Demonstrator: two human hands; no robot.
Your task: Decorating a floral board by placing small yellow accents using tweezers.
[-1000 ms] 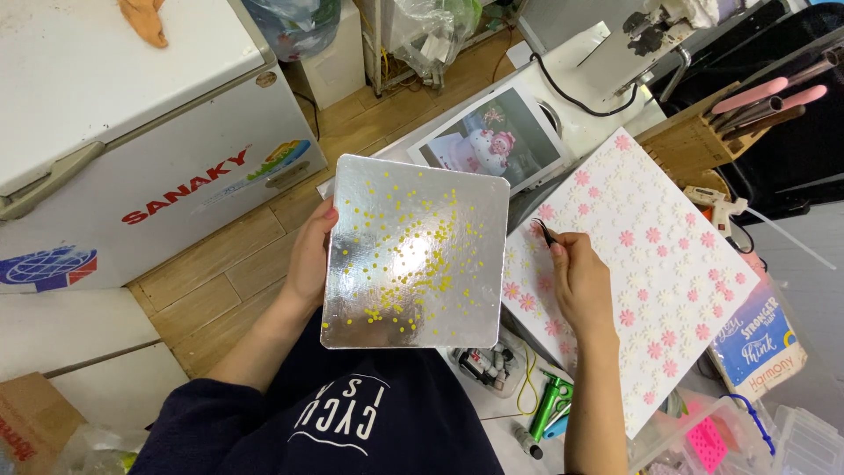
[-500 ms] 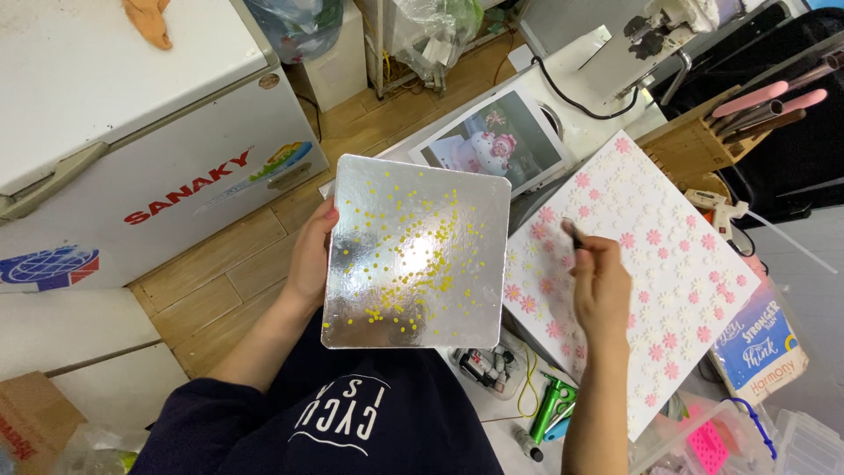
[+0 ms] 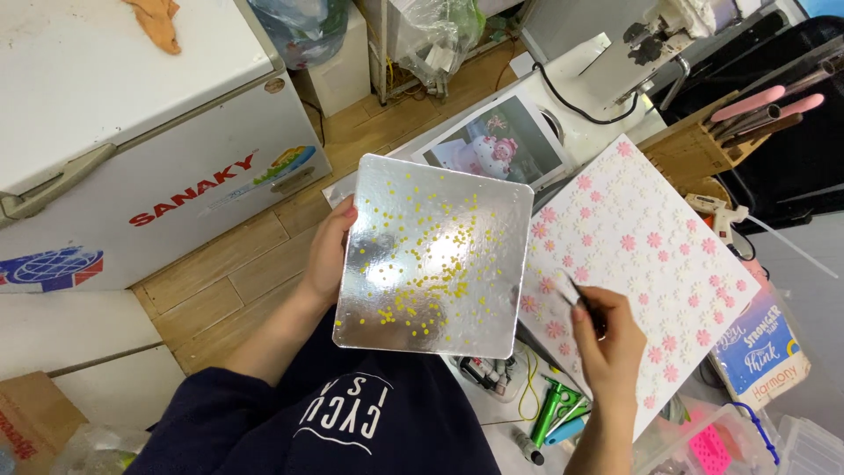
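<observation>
My left hand (image 3: 328,253) grips the left edge of a square silver foil board (image 3: 435,255) dotted with several small yellow beads, held up level in front of me. My right hand (image 3: 607,339) pinches thin dark tweezers (image 3: 582,299), their tip low over the near left part of a white board (image 3: 651,255) covered with several pink and white flowers. The white board lies tilted on the worktable, to the right of the silver board.
A white chest freezer (image 3: 123,132) stands at the left on the wooden floor (image 3: 220,273). A printed photo (image 3: 501,141), a wooden tool rack (image 3: 703,145), a glue gun (image 3: 721,211), a tissue pack (image 3: 756,347) and green-handled tools (image 3: 549,418) surround the boards.
My right hand with the tweezers has moved down and toward me across the flowered board. The silver board has shifted slightly right in view.
</observation>
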